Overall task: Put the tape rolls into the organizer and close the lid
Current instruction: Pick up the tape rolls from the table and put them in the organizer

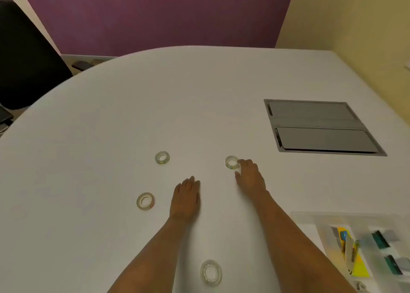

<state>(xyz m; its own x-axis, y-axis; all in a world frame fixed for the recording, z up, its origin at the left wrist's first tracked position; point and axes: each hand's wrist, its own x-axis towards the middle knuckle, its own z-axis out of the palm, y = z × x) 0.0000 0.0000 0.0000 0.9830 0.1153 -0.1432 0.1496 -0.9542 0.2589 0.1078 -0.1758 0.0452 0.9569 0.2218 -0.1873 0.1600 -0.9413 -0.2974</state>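
Observation:
Several clear tape rolls lie flat on the white table (199,106). One roll (162,157) is at the middle, another (145,201) sits to the left of my left hand, and a third (210,272) lies near me between my forearms. My right hand (250,175) touches a further roll (230,162) with its fingertips curled at the roll's right side. My left hand (186,198) rests flat on the table, fingers together, holding nothing. The clear plastic organizer (310,217) stands open at the lower right, holding coloured stationery.
A grey cable hatch (321,126) is set into the table at the right. A black chair (26,59) stands beyond the table's left edge. Purple and yellow walls lie behind. Another small roll (360,286) shows at the organizer's lower edge.

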